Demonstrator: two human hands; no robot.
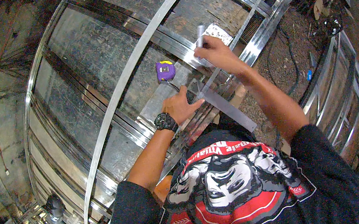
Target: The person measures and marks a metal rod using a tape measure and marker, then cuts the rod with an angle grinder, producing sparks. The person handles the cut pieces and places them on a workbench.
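Observation:
My right hand [218,54] is closed around a short silver-grey cylinder [201,36], held upright above the metal frame. My left hand [179,106], with a black watch on the wrist, rests low on the frame, its thumb and forefinger spread apart. Between those two fingers lies a dark piece [191,96] whose kind I cannot make out. Just past the thumb, a flat metal blade [228,109], like that of a square, slants toward my body. A purple and yellow tape measure [165,70] sits beyond my left hand. My other left fingers are partly hidden.
Shiny metal tubes [254,48] form a large frame over a worn dark board [88,37]. A long flat strip [128,68] crosses it diagonally. A white speckled block [218,33] lies behind my right hand. More framing [339,82] and a dark cable [293,66] are at right.

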